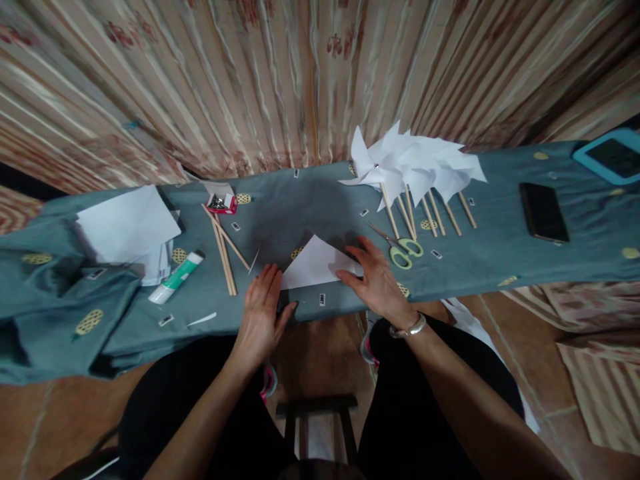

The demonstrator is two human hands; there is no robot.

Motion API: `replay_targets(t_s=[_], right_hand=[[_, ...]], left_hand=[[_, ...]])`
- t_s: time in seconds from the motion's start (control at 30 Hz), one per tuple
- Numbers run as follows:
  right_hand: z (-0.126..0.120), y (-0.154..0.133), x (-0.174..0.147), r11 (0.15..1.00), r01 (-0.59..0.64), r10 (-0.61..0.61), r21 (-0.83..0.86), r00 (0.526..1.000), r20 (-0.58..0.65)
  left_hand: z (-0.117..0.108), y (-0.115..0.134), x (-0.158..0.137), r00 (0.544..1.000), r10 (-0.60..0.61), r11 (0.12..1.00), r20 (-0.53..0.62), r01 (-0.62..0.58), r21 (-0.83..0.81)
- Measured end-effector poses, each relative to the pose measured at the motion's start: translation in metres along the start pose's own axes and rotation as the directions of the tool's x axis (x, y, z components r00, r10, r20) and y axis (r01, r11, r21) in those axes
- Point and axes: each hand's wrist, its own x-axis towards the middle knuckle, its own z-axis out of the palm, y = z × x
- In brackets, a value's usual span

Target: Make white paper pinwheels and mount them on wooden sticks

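Observation:
A white sheet of paper, folded into a triangle, lies on the cloth-covered table in front of me with its peak pointing away. My left hand rests at the triangle's left corner, fingers stretched out flat and thumb apart. At the right corner is my right hand, its thumb and fingers spread and touching the paper; a bracelet circles that wrist. Just beyond this hand lie green-handled scissors, blades pointing up and left. A thin paper strip lies near my left fingertips.
Several white paper pinwheels on wooden sticks lie at the back right. Further right is a dark phone and a blue-framed tablet. Leftward lie wooden sticks, a red box of pins, a glue stick and stacked paper.

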Motion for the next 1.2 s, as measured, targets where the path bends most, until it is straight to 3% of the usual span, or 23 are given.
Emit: replay_targets(t_s=[0.1, 0.27, 0.43, 0.67, 0.83, 1.0, 1.2], right_hand=[[0.003, -0.006, -0.002, 0.999, 0.002, -0.004, -0.054, 1.000, -0.023], [0.010, -0.021, -0.007, 0.984, 0.021, -0.030, -0.175, 0.998, -0.047], [0.015, -0.016, -0.012, 0.981, 0.069, -0.075, -0.180, 0.997, -0.028], [0.003, 0.014, -0.016, 0.991, 0.050, -0.060, -0.121, 0.995, -0.075], [-0.005, 0.016, -0.016, 0.997, 0.060, -0.065, -0.049, 0.991, -0.116], [-0.001, 0.007, -0.004, 0.997, 0.075, -0.074, 0.032, 0.997, -0.026], [0.006, -0.004, 0.009, 0.995, -0.009, 0.004, 0.099, 0.999, 0.050]], left_hand=[[-0.004, 0.009, -0.005, 1.000, 0.023, 0.998, 0.003, -0.024, 0.051], [0.000, 0.029, -0.003, 0.980, 0.112, 0.982, 0.166, -0.135, 0.134], [-0.002, 0.029, -0.014, 0.968, 0.113, 0.975, 0.225, -0.152, 0.162], [-0.022, 0.012, -0.041, 0.980, 0.057, 0.974, 0.189, -0.096, 0.205], [-0.030, 0.008, -0.052, 0.994, 0.039, 0.990, 0.103, -0.052, 0.131], [-0.031, 0.007, -0.050, 1.000, -0.014, 1.000, 0.022, 0.014, 0.021], [-0.033, 0.007, -0.040, 0.995, -0.084, 0.989, 0.052, 0.090, -0.115]])
